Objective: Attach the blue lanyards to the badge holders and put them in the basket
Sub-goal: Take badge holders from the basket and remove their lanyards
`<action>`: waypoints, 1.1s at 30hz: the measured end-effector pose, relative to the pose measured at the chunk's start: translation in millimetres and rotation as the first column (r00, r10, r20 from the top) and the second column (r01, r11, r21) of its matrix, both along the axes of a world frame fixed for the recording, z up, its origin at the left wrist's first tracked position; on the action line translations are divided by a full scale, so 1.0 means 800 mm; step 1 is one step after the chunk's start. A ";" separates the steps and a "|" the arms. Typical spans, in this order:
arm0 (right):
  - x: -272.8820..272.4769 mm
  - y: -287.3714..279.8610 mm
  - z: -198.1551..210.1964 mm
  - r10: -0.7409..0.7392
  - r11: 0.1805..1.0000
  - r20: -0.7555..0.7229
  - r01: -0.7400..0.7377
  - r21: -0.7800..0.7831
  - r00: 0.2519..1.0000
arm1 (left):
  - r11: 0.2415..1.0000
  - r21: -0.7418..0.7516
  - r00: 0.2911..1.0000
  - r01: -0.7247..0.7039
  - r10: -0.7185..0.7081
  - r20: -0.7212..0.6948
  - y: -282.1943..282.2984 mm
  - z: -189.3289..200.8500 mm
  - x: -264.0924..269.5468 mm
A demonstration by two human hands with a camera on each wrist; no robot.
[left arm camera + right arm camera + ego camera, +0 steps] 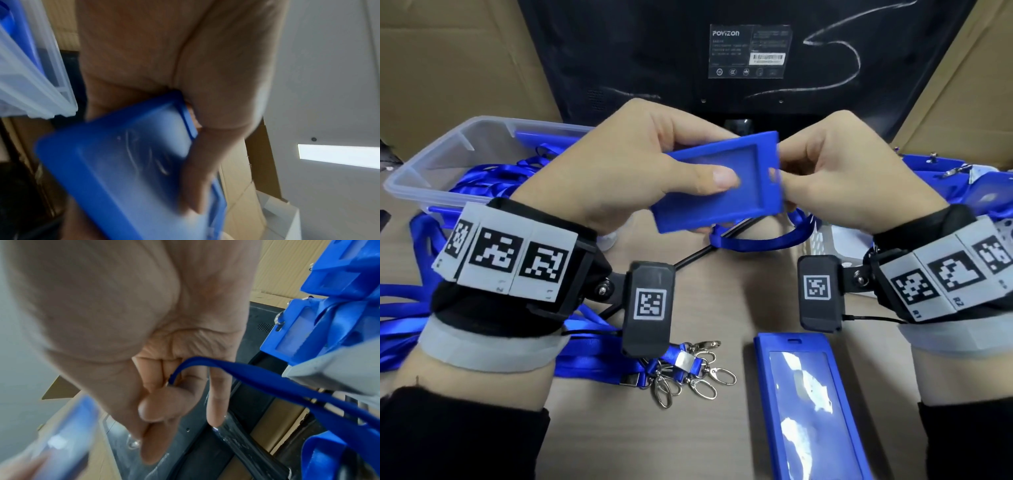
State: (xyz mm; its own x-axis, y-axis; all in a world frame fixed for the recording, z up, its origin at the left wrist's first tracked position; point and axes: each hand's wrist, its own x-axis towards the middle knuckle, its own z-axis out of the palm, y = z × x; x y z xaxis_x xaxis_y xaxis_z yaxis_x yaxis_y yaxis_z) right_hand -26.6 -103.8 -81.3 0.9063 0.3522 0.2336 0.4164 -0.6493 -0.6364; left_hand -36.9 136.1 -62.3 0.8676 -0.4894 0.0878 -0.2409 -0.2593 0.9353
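Held in the air over the table is a blue badge holder (719, 192) (127, 162), gripped by my left hand (709, 157) with the thumb on its face and the fingers behind. My right hand (787, 171) meets the holder's slotted short end. In the right wrist view its thumb and fingers (160, 407) pinch the end of a blue lanyard (267, 378), and a metal clasp (133, 443) sticks out past them. The strap's loop (756, 240) hangs below the holder. Whether the clasp sits in the slot is hidden.
A white basket (825, 243) at the right holds finished badges (329, 321). A clear bin (431, 164) at the left holds lanyards and holders. Loose lanyards with clasps (688, 373) and a second badge holder (808, 404) lie near me. A monitor back (722, 51) stands behind.
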 end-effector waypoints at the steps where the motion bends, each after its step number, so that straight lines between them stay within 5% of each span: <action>1: -0.001 0.003 0.000 0.034 0.999 -0.006 -0.034 0.001 0.999 | 0.999 -0.004 0.999 0.050 -0.050 0.007 -0.005 -0.001 -0.002; 5: 0.002 -0.002 -0.001 0.086 0.996 -0.062 -0.084 0.024 0.994 | 0.994 0.038 0.993 0.100 -0.102 0.056 -0.016 -0.005 0.000; 9: -0.003 -0.023 0.010 0.041 0.987 -0.070 -0.030 0.158 0.997 | 0.999 -0.043 1.000 0.003 -0.002 0.029 -0.007 0.007 -0.002; 14: -0.018 -0.025 0.030 0.008 0.981 -0.118 0.015 0.193 0.993 | 0.994 -0.027 0.990 -0.110 0.107 -0.091 -0.029 0.010 -0.023; 20: -0.054 -0.023 0.044 -0.133 0.966 -0.142 0.160 0.202 0.981 | 0.999 0.026 0.916 0.034 -0.021 -0.400 -0.045 0.008 -0.086; 26: -0.091 -0.016 0.053 -0.177 0.948 -0.138 0.207 0.244 0.974 | 0.989 0.122 0.843 0.084 -0.006 -0.539 -0.060 -0.012 -0.129; 33: -0.123 -0.008 0.065 -0.168 0.982 -0.055 0.171 0.074 0.984 | 0.931 0.362 0.930 0.041 0.097 -0.354 -0.080 -0.043 -0.146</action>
State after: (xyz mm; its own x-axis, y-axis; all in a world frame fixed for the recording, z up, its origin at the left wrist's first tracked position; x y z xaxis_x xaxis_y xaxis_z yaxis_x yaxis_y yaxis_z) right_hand -125.2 -110.4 -28.9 0.9622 0.1748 0.2088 0.2720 -0.6551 -0.7049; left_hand -153.6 72.0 -97.1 0.8193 -0.4024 -0.4084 0.1063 -0.5934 0.7978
